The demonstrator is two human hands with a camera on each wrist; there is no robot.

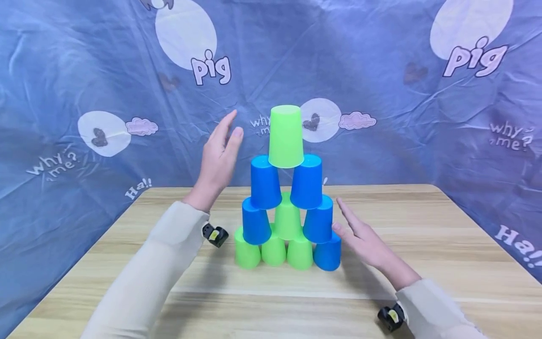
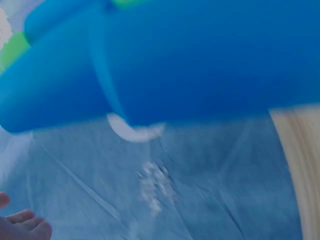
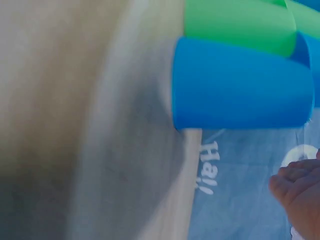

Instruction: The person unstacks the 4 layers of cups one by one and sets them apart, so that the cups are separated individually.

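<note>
A pyramid of upside-down plastic cups stands on the table, a lone green cup (image 1: 286, 136) at its peak. Under that are two blue cups, the left one (image 1: 266, 182) and the right one (image 1: 306, 182). Below them a green cup (image 1: 287, 217) sits between two blue ones; the bottom row is green except for a blue cup (image 1: 327, 253) at the right end. My left hand (image 1: 218, 157) is raised left of the upper cups, fingers extended and holding nothing. Lower down, my right hand (image 1: 366, 242) hovers empty beside the right edge; a gap separates it from the blue cup (image 3: 240, 85) in the right wrist view.
The pyramid stands near the middle of a light wooden table (image 1: 423, 235). A blue printed cloth (image 1: 372, 56) hangs behind and along the sides. Each wrist carries a small black device, such as the one on the left wrist (image 1: 215, 235).
</note>
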